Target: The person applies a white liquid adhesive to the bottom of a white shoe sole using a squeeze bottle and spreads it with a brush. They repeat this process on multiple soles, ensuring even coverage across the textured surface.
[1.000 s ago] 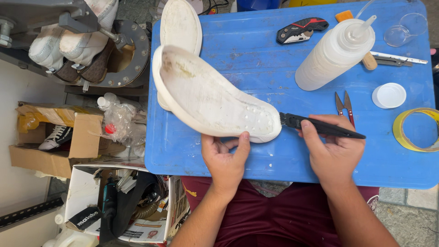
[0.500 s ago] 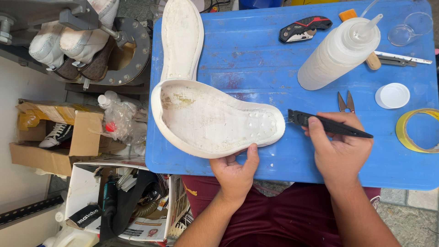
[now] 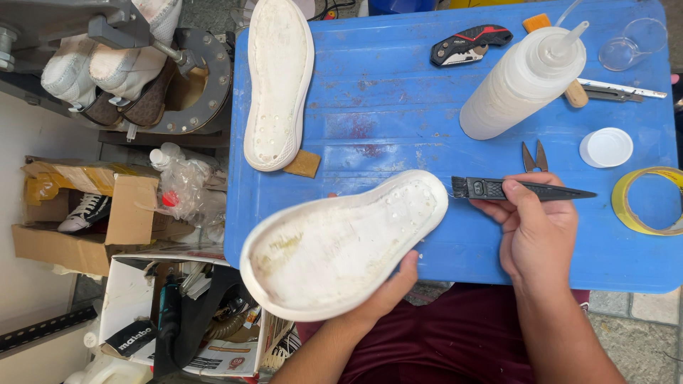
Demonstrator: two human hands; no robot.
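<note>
My left hand [image 3: 388, 288] grips a white rubber shoe sole [image 3: 341, 242] from underneath, its hollow inner side facing up and its heel end hanging off the near left corner of the blue board [image 3: 398, 92]. My right hand [image 3: 537, 231] holds a small black brush [image 3: 523, 190] level, bristles pointing left, just right of the sole's toe end. A second white sole [image 3: 277, 82] lies flat at the board's far left, with a tan sponge block [image 3: 304, 163] by its near end.
On the board stand a white squeeze bottle [image 3: 519, 82], a black-and-red utility knife [image 3: 469, 43], small snips [image 3: 531, 156], a white lid [image 3: 605, 147], a yellow tape roll [image 3: 647, 201] and a clear cup [image 3: 633, 43]. Cardboard boxes [image 3: 107, 213] with clutter sit at left.
My left hand swung the sole's heel end toward me and off the board's near left corner, uncovering the second sole and sponge block. My right hand levelled the brush.
</note>
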